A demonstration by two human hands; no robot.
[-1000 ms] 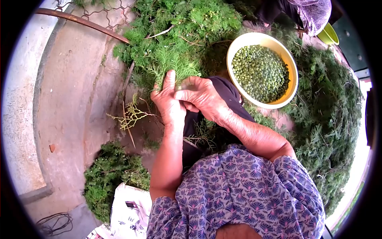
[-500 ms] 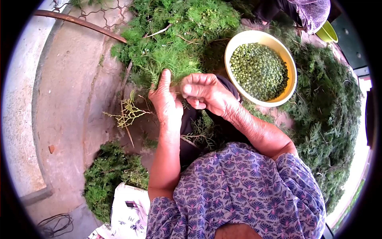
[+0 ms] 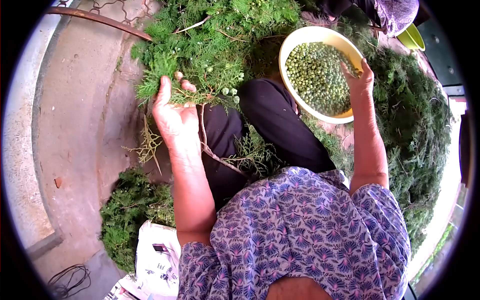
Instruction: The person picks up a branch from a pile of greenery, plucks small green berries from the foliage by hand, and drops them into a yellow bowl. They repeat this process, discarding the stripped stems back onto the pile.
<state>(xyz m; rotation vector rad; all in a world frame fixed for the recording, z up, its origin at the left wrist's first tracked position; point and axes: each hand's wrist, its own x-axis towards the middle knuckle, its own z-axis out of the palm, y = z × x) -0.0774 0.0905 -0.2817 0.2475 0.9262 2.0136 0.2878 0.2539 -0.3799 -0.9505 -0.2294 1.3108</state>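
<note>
- The right hand (image 3: pixel 359 75) has left the left hand, where it was pinching at the greenery half a second ago. It now reaches to the upper right of the frame and hangs over the far rim of the bowl (image 3: pixel 320 31).
- Its fingers bend down towards the contents. I cannot tell whether they are pinched on anything or already slack.
- The left hand (image 3: pixel 175 112) has slid towards the upper left. The thumb stands up and the fingers curl loosely round a sprig (image 3: pixel 200 95). A few round berries show at its tip, and its woody stem trails down across the dark trouser leg (image 3: pixel 275 120).
- The two hands, touching a moment ago, are now well apart. By the look of it, one hand keeps the sprig while the other takes its pickings to the bowl.
- The bowl sits in the upper centre-right, nearly full of green berries (image 3: pixel 315 75), just beside the knee.
- A big pile of foliage (image 3: pixel 220 35) fills the top of the frame, and more lies down the right edge.
- A dry yellowish twig (image 3: pixel 147 145) lies on the concrete floor (image 3: pixel 75 125) at the left.
- A smaller green heap (image 3: pixel 130 210) and a printed bag (image 3: pixel 155 255) sit at the lower left.
- Another person's garment (image 3: pixel 395 10) and a lime-green tub (image 3: pixel 417 37) are at the top right corner.
</note>
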